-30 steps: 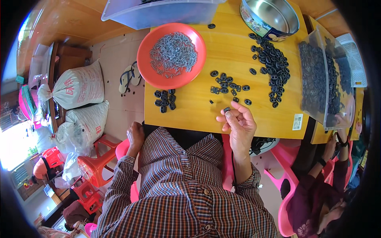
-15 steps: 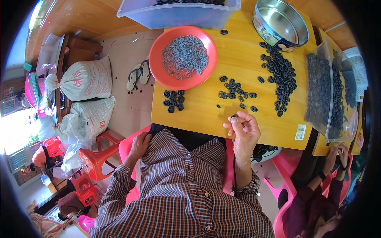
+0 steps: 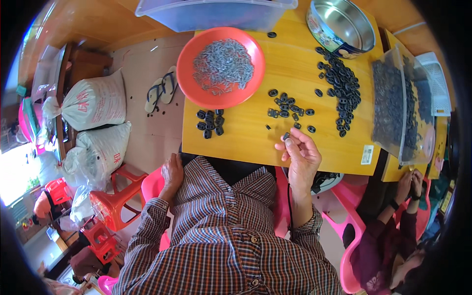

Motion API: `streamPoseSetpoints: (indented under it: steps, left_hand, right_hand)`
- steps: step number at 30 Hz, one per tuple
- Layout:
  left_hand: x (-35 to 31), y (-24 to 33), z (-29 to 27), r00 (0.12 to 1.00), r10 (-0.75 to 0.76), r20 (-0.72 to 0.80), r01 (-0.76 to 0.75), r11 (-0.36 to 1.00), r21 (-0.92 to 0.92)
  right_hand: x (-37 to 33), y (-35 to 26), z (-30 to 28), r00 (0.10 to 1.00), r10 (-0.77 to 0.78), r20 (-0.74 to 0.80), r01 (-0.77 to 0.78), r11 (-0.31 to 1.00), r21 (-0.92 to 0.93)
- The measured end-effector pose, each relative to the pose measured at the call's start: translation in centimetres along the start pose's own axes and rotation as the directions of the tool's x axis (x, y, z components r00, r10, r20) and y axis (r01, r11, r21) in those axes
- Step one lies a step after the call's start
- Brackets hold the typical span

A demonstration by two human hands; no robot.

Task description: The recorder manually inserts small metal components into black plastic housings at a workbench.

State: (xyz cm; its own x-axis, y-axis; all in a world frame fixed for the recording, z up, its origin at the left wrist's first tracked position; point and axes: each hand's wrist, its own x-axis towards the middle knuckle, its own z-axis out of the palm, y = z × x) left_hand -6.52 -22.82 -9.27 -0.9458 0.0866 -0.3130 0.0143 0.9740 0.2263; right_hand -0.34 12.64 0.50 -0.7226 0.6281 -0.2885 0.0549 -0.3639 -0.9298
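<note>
My right hand [image 3: 302, 155] is raised over the table's near edge. Its thumb and fingertips pinch a small black two-holed piece [image 3: 286, 136]. Just beyond that hand, several similar loose black pieces [image 3: 284, 105] lie scattered on the yellow table [image 3: 236, 140]. My left hand [image 3: 172, 173] rests on my lap beside the table's near left corner, its fingers extended and holding nothing. A compact cluster of black pieces [image 3: 210, 123] sits in front of a red bowl [image 3: 184, 69], which contains many small grey metal pins [image 3: 223, 66].
A long heap of black pieces [image 3: 344, 88] lies to the right, below a round tin [image 3: 319, 37]. Clear bins stand at the back [image 3: 216, 17] and right [image 3: 393, 142]. White sacks [image 3: 98, 103] and a red stool [image 3: 115, 204] are at left; another person's hands [image 3: 410, 183] are at right.
The whole view has shifted slightly, so the table appears a little further left and up. The black piece shows more clearly between my right fingertips. My left hand has slid slightly forward.
</note>
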Motion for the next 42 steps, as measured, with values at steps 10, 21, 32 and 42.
streamPoseSetpoints:
  steps: [10, 21, 32, 42]
  left_hand:
    - [0.9, 5.6, -5.1, 0.851, -0.023, -0.524, -0.192, 0.916, -0.353]
    - [1.5, 19.7, -9.0, 0.731, 0.637, -0.245, -0.543, 0.326, -0.774]
    - [2.6, 19.5, -7.8, 0.737, 0.647, 0.195, 0.239, 0.02, -0.971]
    - [3.8, 18.8, -6.5, 0.662, 0.677, 0.322, 0.435, 0.002, -0.9]
  right_hand:
    - [-0.3, -0.1, 0.2, 1.0, 0.027, 0.006, -0.027, 0.999, -0.025]
    - [-2.4, -3.6, 3.0, 0.985, 0.08, 0.152, -0.052, 0.982, -0.181]
    - [-2.7, -2.5, 5.3, 0.985, 0.058, 0.162, -0.017, 0.969, -0.246]
    - [-2.0, -1.7, 5.3, 0.972, 0.143, 0.185, -0.102, 0.972, -0.213]
